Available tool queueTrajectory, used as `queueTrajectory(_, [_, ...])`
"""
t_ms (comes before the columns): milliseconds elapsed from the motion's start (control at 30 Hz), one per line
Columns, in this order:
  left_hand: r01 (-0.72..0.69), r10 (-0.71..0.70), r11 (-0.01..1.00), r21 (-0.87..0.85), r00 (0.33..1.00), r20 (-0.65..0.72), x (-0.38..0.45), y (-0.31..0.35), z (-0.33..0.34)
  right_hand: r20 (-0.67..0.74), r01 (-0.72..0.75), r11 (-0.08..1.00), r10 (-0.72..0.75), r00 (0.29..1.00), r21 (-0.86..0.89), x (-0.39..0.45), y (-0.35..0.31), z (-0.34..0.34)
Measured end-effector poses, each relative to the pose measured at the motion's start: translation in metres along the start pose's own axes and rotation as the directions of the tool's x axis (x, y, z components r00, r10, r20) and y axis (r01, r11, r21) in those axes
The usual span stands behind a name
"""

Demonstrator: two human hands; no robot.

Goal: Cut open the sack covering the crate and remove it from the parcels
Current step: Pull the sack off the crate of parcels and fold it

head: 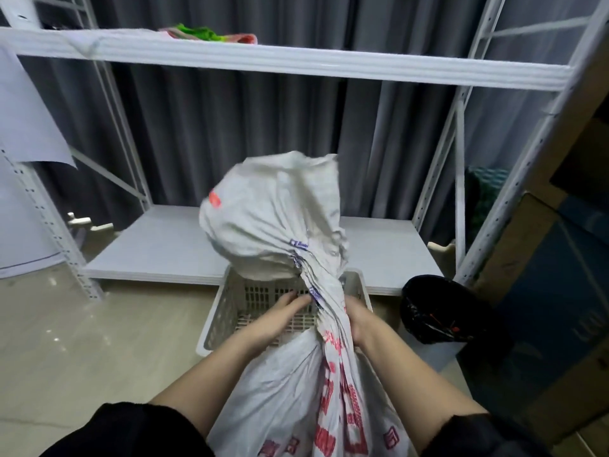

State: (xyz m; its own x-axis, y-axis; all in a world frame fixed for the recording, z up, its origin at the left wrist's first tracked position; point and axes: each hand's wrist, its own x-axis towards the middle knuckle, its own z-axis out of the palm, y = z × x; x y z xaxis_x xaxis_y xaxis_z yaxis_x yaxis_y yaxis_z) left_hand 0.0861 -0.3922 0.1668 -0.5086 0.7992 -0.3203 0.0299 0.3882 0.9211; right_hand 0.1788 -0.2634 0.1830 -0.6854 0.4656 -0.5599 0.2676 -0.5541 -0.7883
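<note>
A white woven sack [276,212] with red and blue print is bunched at its middle above a white slatted plastic crate [230,305] on the floor. Its upper part billows up over the crate, and its lower part hangs down toward me. My left hand [280,315] grips the twisted neck from the left. My right hand [357,319] grips it from the right. Inside the crate I see only bare slats. No parcels and no cutting tool are visible.
A white metal rack stands behind the crate, with a low shelf [158,245] and an upper shelf [296,64] holding a green and pink item. A bin lined with a black bag [435,308] and cardboard boxes [553,265] stand at the right. Grey curtains hang behind.
</note>
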Motion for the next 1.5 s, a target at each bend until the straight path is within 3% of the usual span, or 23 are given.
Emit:
queueTrajectory(67, [0.008, -0.001, 0.993, -0.121, 0.998, 0.055, 0.010, -0.001, 0.005, 0.107, -0.029, 0.994, 0.040, 0.993, -0.102, -0.004, 0.000, 0.004])
queueTrajectory(167, [0.048, -0.033, 0.965, -0.260, 0.998, 0.063, 0.029, -0.012, 0.015, -0.011, 0.108, 0.906, -0.123, 0.992, -0.409, 0.006, -0.003, 0.002])
queueTrajectory(267, [0.103, -0.073, 0.940, -0.327, 0.992, 0.103, 0.028, -0.005, 0.021, -0.191, 0.223, 0.705, -0.457, 0.869, -0.674, 0.003, -0.010, -0.011])
queueTrajectory(333, [0.053, -0.023, 0.956, -0.289, 0.994, 0.108, 0.028, 0.006, 0.026, -0.222, 0.242, 0.622, -0.572, 0.790, -0.745, -0.005, -0.012, -0.017])
queueTrajectory(400, [-0.034, 0.024, 0.955, -0.294, 0.999, -0.040, 0.028, 0.013, 0.030, -0.204, 0.389, 0.691, -0.611, 0.765, -0.610, -0.016, -0.009, -0.013])
queueTrajectory(467, [-0.122, 0.064, 0.969, -0.216, 0.964, -0.259, 0.030, 0.019, 0.032, -0.100, 0.500, 0.753, -0.589, 0.802, -0.429, -0.033, -0.008, 0.000])
queueTrajectory(533, [0.000, -0.001, 1.000, -0.003, 0.903, -0.429, 0.035, 0.019, 0.027, 0.064, 0.479, 0.722, -0.521, 0.851, -0.500, -0.039, -0.009, 0.006])
queueTrajectory(600, [0.078, -0.060, 0.997, 0.016, 0.864, -0.500, 0.037, 0.017, 0.023, 0.105, 0.450, 0.664, -0.492, 0.864, -0.597, -0.027, -0.007, 0.007])
queueTrajectory(667, [-0.044, -0.020, 0.988, -0.150, 0.917, -0.399, 0.026, 0.020, 0.019, 0.049, 0.430, 0.673, -0.506, 0.861, -0.602, -0.017, -0.005, 0.005])
queueTrajectory(733, [-0.037, -0.015, 0.957, -0.287, 0.984, -0.178, 0.011, 0.021, 0.012, -0.039, 0.374, 0.791, -0.447, 0.894, -0.485, -0.006, -0.003, -0.004])
queueTrajectory(833, [0.099, -0.085, 0.988, -0.115, 0.989, 0.120, -0.009, 0.014, -0.007, -0.101, 0.147, 0.977, -0.164, 0.981, -0.153, 0.007, 0.001, -0.015])
queueTrajectory(900, [0.110, -0.128, 0.990, 0.093, 0.970, 0.205, -0.014, 0.010, -0.013, -0.076, -0.023, 0.994, 0.015, 0.997, -0.109, 0.009, 0.005, -0.021])
queueTrajectory(967, [0.088, -0.115, 0.975, 0.203, 0.985, 0.128, -0.007, 0.004, -0.012, -0.078, -0.098, 0.982, 0.087, 0.993, -0.159, 0.015, 0.010, -0.027])
queueTrajectory(1033, [0.067, -0.060, 0.972, 0.224, 0.997, -0.040, -0.001, 0.002, -0.009, -0.217, -0.075, 0.908, -0.018, 0.976, -0.412, 0.025, 0.013, -0.040])
queueTrajectory(1100, [0.098, -0.063, 0.986, 0.135, 0.969, -0.240, 0.005, -0.008, -0.016, -0.317, -0.113, 0.591, -0.253, 0.914, -0.799, 0.032, 0.012, -0.058])
queueTrajectory(1167, [0.155, -0.093, 0.982, 0.107, 0.894, -0.438, 0.005, -0.023, -0.037, -0.302, -0.190, 0.363, -0.282, 0.911, -0.912, 0.033, 0.007, -0.077])
queueTrajectory(1200, [0.196, -0.109, 0.973, 0.124, 0.856, -0.505, 0.004, -0.032, -0.050, -0.311, -0.230, 0.300, -0.259, 0.914, -0.926, 0.034, 0.006, -0.089])
queueTrajectory(1267, [0.264, -0.152, 0.959, 0.103, 0.786, -0.599, -0.002, -0.046, -0.075, -0.384, -0.316, 0.267, -0.258, 0.886, -0.910, 0.037, 0.003, -0.112])
queueTrajectory(1333, [0.266, -0.224, 0.963, -0.033, 0.733, -0.642, -0.003, -0.056, -0.092, -0.435, -0.345, 0.319, -0.276, 0.857, -0.883, 0.042, 0.002, -0.124])
queueTrajectory(1433, [0.217, -0.293, 0.956, -0.199, 0.650, -0.702, 0.001, -0.059, -0.094, -0.320, -0.188, 0.374, -0.331, 0.888, -0.908, 0.049, 0.004, -0.111])
queueTrajectory(1500, [0.171, -0.302, 0.952, -0.255, 0.670, -0.678, 0.009, -0.057, -0.089, -0.160, -0.006, 0.298, -0.495, 0.854, -0.954, 0.046, 0.001, -0.090])
